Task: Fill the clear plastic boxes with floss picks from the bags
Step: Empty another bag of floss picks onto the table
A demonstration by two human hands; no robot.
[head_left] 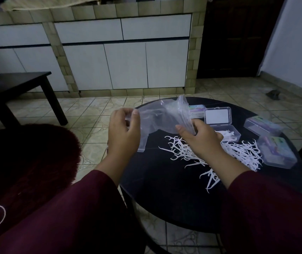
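Floss picks (214,153) lay heaped on the round table (164,198) beside the open box (225,132) while our left hand (123,132) and right hand (199,140) pinched the emptied bag (161,118); discarding it, we judged, came next.

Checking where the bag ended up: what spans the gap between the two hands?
The clear plastic bag, seemingly empty, pinched by left hand and right hand, head view.

head cam | worn on head | faces forward-down | near round table (164,198) | single view
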